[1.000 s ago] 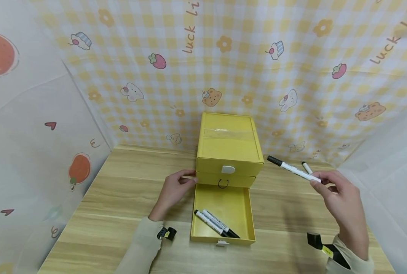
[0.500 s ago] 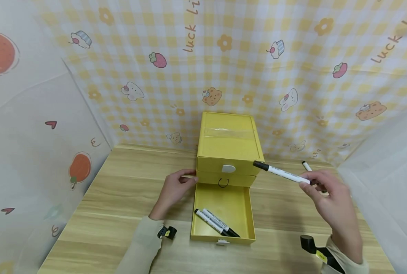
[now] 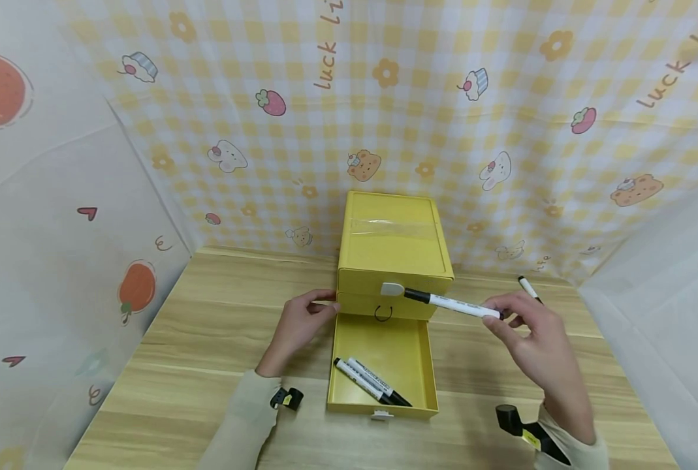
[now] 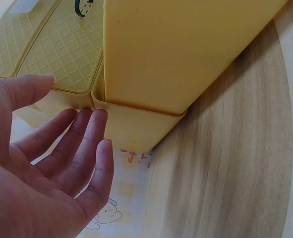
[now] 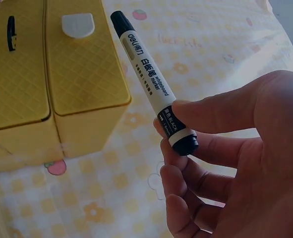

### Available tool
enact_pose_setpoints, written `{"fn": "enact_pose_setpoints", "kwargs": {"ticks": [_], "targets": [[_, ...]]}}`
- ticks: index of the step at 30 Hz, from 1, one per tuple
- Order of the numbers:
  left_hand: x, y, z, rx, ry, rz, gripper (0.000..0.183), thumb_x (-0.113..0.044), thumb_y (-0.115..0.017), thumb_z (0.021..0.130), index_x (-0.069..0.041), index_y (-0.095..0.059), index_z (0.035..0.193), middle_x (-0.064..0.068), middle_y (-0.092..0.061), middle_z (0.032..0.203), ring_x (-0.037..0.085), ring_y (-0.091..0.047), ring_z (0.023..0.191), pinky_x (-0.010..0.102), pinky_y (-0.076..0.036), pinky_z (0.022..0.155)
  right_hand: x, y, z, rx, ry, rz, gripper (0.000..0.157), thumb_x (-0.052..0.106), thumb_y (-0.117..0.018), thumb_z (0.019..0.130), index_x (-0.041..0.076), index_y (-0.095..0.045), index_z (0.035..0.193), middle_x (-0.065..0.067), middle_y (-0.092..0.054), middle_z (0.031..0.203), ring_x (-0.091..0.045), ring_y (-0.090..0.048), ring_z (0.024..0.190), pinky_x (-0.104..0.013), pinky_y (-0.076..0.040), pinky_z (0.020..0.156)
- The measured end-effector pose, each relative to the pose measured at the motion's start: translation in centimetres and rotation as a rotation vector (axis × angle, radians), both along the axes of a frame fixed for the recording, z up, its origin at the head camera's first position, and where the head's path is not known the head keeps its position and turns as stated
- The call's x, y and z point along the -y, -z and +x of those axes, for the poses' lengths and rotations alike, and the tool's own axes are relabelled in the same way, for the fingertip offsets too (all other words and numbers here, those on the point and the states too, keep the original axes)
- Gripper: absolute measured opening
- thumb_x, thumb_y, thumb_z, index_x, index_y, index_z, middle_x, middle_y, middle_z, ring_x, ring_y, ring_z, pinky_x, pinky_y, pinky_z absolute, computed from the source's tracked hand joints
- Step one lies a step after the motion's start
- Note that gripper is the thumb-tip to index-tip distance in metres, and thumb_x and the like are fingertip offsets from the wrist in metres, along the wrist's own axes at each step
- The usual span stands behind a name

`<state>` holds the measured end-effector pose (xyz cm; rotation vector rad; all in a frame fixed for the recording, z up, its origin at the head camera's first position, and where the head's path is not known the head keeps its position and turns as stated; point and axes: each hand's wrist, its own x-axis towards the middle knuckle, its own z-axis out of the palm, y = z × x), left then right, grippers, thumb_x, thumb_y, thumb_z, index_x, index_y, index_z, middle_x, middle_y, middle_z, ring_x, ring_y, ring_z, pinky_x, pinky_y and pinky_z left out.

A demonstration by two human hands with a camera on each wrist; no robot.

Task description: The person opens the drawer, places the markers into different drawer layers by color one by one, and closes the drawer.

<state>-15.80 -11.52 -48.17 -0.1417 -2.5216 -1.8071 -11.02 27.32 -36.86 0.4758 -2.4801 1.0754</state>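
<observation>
My right hand [image 3: 533,343] pinches a black whiteboard marker [image 5: 148,74] near its end, thumb against fingers. The marker's black cap points left, in front of the upper part of the yellow drawer box [image 3: 392,241] in the head view. With fingers extended, my left hand [image 3: 301,326] rests at the left side of the box; the left wrist view shows its fingertips [image 4: 100,116] at the side wall. The bottom drawer [image 3: 384,343] is pulled out toward me. Inside it, two white markers [image 3: 363,382] with black caps lie side by side, slanting.
Another marker [image 3: 527,287] lies on the wooden table [image 3: 237,339] at the back right, partly behind my right hand. A checked cloth [image 3: 301,130] hangs directly behind the box. White sheets [image 3: 666,326] bound the table on both sides.
My right hand has moved left with the marker, from the right of the box to in front of it. The left hand and the drawer have stayed put.
</observation>
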Motion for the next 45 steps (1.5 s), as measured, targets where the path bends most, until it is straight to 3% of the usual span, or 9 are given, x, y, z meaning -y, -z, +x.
{"fn": "enact_pose_setpoints", "kwargs": {"ticks": [12, 25, 45], "targets": [[0.0, 0.1, -0.1, -0.005, 0.002, -0.016, 0.037, -0.022, -0.078, 0.104, -0.005, -0.076, 0.136, 0.013, -0.080, 0.124, 0.026, -0.080, 0.105, 0.043, -0.065, 0.086, 1.4, 0.8, -0.6, 0.005, -0.064, 0.054, 0.027, -0.004, -0.089, 0.087, 0.020, -0.082, 0.099, 0.007, -0.074, 0.095, -0.007, -0.061, 0.086, -0.018, -0.049, 0.074], [0.0, 0.1, -0.1, 0.000, -0.004, -0.011, 0.036, -0.021, -0.078, 0.104, -0.006, -0.077, 0.136, 0.013, -0.080, 0.123, 0.026, -0.080, 0.105, 0.044, -0.065, 0.086, 2.8, 1.3, -0.8, 0.088, -0.099, 0.064, 0.027, 0.000, -0.091, 0.087, 0.023, -0.083, 0.098, 0.013, -0.072, 0.093, -0.009, -0.063, 0.084, -0.029, -0.052, 0.074], [0.1, 0.2, -0.1, 0.006, -0.005, -0.016, 0.037, -0.024, -0.079, 0.104, -0.007, -0.077, 0.136, 0.014, -0.080, 0.124, 0.025, -0.080, 0.105, 0.042, -0.065, 0.085, 4.6, 3.0, -1.5, 0.106, -0.173, 0.111, 0.027, -0.001, -0.093, 0.084, 0.021, -0.083, 0.097, 0.016, -0.072, 0.094, -0.011, -0.059, 0.082, -0.030, -0.050, 0.070]]}}
